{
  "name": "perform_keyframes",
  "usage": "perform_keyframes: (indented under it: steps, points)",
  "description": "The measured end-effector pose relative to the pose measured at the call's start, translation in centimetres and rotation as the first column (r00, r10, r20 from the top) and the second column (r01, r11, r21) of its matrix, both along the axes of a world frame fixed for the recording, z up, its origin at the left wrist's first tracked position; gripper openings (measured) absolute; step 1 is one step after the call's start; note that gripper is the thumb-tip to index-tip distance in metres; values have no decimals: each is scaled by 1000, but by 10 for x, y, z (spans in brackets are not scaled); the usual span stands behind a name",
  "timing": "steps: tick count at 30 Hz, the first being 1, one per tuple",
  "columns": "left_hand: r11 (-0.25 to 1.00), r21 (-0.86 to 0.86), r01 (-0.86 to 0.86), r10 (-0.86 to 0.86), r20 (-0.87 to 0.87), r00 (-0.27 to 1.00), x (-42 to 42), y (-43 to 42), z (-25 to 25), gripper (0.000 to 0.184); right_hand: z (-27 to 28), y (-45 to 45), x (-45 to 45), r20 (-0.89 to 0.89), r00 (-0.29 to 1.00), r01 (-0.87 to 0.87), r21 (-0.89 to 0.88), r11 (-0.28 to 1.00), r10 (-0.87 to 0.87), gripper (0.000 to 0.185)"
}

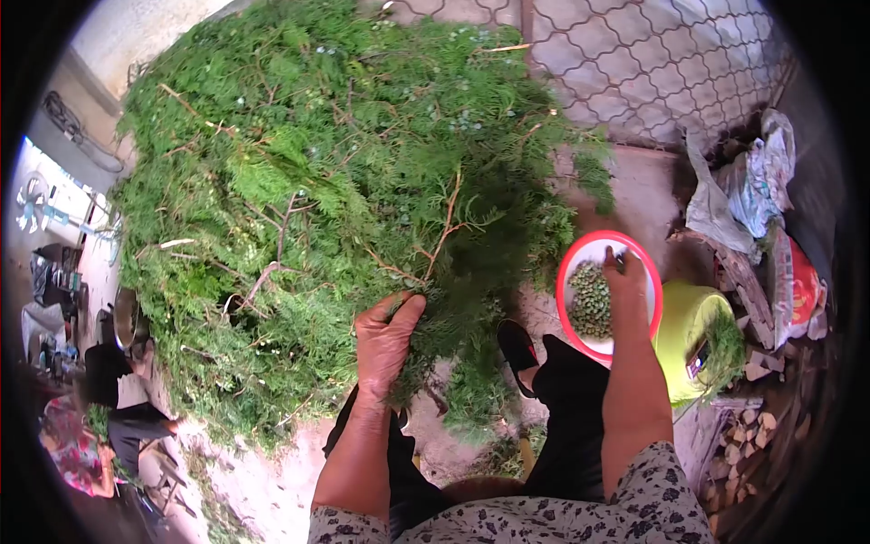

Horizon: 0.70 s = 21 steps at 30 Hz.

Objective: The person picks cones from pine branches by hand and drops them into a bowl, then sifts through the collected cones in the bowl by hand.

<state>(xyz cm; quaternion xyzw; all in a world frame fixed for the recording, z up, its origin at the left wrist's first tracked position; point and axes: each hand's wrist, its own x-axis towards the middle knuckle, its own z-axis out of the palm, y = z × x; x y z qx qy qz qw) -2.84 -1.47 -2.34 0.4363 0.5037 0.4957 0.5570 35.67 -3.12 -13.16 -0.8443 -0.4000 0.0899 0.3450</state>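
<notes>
My left hand (390, 340) is closed round the stem of a green branch (444, 236) at the near edge of a big heap of leafy cuttings (299, 145). Over a white basin with a red rim (656, 295), my right hand (625, 272) has its thumb and fingers bent close together. Whatever is between those fingers is too small to make out. Small green cones or berries (591, 304) lie in the basin, to the left of my right hand.
A yellow-green bucket (675, 340) with greenery on it stands right of the basin. Chopped firewood (748, 440), plastic bags (757, 186) and wire mesh (652, 72) are at the right. Another person (72, 444) sits at the lower left.
</notes>
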Motion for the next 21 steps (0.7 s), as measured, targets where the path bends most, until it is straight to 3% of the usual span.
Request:
perform_keyframes:
  steps: [1, 2, 4, 8, 10, 11, 12, 13, 14, 16, 18, 21]
  points:
    - [999, 36, 0, 2, -49, 999, -2, 0, -2, 13, 3, -13, -9, -28, 996, 90, 198, 976, -86, 53]
    - [997, 72, 4, 3, -97, 995, -3, 0, -2, 14, 14, -14, -8, -32, 988, 157, 134, 979, -154, 63]
    - [996, 89, -23, 38, -170, 985, -2, 0, 2, 19, 3, -28, 3, 125, 965, 214, 125, 969, -229, 68]
    - [988, 154, -29, 66, -239, 969, -6, 0, -1, 24, -23, -33, 38, 265, 905, 295, 169, 941, -331, 65]
    - [997, 75, 24, -8, -203, 979, -6, 0, 3, 26, -6, -31, 44, 26, 989, 145, -167, 975, -142, 46]
    - [997, 75, 26, -11, -200, 980, -5, 0, 3, 26, -56, -17, 76, -413, 911, 62, 147, 987, 4, 36]
    - [998, 39, 50, -44, -156, 987, -4, 0, 3, 25, -105, -1, 108, -703, 658, 118, 451, 885, 270, 26]
    - [997, 4, 75, -75, -112, 991, -3, 1, 4, 25, -42, 9, 64, -701, 661, 121, 451, 884, 267, 26]
    - [997, 5, 78, -77, -111, 991, -1, 0, 5, 25, 31, 29, -17, -860, 204, 220, 505, 835, 467, 18]
    - [989, -54, 135, -132, 46, 990, 2, 0, 8, 20, 91, 36, -98, -786, 378, -49, 511, 858, 490, 15]
    - [984, -55, 167, -166, 23, 986, 3, 0, 7, 19, 109, 35, -138, -645, 377, -321, 583, 747, 665, 18]
    - [974, -79, 213, -211, 33, 977, 5, -2, 6, 16, 122, 33, -177, -512, 451, -399, 617, 678, 731, 20]
